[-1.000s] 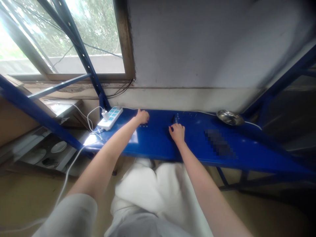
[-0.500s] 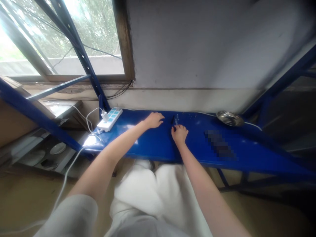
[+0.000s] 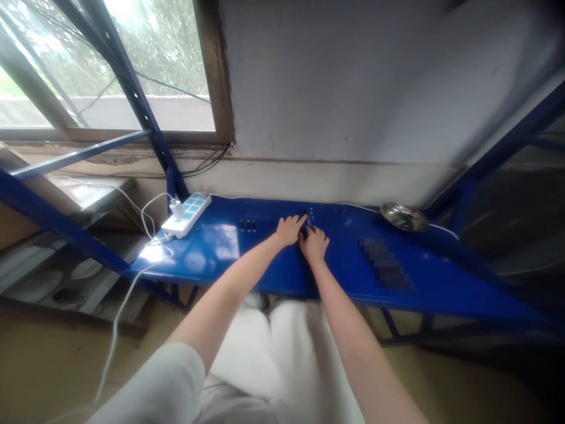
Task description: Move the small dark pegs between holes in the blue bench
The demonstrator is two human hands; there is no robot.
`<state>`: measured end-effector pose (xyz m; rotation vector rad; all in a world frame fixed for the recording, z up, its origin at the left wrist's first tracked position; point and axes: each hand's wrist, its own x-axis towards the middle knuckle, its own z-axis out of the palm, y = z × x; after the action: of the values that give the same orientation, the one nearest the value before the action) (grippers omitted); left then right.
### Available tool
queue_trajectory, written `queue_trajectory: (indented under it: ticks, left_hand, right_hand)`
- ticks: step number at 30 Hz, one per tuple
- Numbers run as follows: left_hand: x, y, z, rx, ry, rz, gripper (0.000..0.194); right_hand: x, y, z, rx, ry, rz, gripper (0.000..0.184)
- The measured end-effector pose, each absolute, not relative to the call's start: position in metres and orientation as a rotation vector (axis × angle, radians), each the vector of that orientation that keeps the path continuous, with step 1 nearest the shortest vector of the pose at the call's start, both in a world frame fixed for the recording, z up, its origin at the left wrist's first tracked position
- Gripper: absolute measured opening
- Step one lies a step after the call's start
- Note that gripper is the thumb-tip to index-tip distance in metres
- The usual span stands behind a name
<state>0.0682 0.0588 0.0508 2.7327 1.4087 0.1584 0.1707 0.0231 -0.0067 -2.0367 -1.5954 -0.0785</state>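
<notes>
My two hands lie side by side on a blue metal shelf (image 3: 273, 265). My left hand (image 3: 289, 228) rests with its fingers stretched toward a few small dark pieces (image 3: 311, 214) near the back edge. My right hand (image 3: 314, 242) sits just right of it, fingers curled down on the shelf; whether it holds anything is hidden. A short row of small dark pieces (image 3: 248, 224) lies apart on the shelf to the left.
A white and blue power strip (image 3: 186, 214) with a plugged charger and white cables lies at the shelf's left end. A steel dish (image 3: 402, 217) stands at the back right. Blue frame struts (image 3: 132, 88) cross a window on the left. Plates (image 3: 86, 268) lie on a lower level.
My left hand has travelled right from near the power strip, leaving a row of small pieces behind, and now lies beside my right hand. The view has shifted slightly.
</notes>
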Motion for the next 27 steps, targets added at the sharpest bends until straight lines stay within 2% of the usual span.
queue_trajectory:
  ticks: [6, 10, 16, 22, 27]
  left_hand:
    - [0.074, 0.069, 0.044, 2.721, 1.417, 0.28, 0.044]
    - [0.079, 0.074, 0.045, 2.568, 1.486, 0.427, 0.029]
    - [0.083, 0.08, 0.044, 2.344, 1.586, 0.466, 0.016]
    - [0.071, 0.074, 0.041, 2.343, 1.561, 0.577, 0.015]
    - [0.049, 0.061, 0.056, 2.474, 1.412, 0.648, 0.015]
  right_hand:
    - [0.17, 0.025, -0.006, -2.077, -1.614, -0.011, 0.044]
    - [0.169, 0.027, -0.006, -2.101, -1.635, 0.03, 0.046]
    - [0.169, 0.031, -0.004, -2.176, -1.669, 0.144, 0.052]
    - [0.17, 0.034, -0.003, -2.254, -1.679, 0.209, 0.056]
    - [0.171, 0.035, -0.003, -2.249, -1.696, 0.189, 0.058]
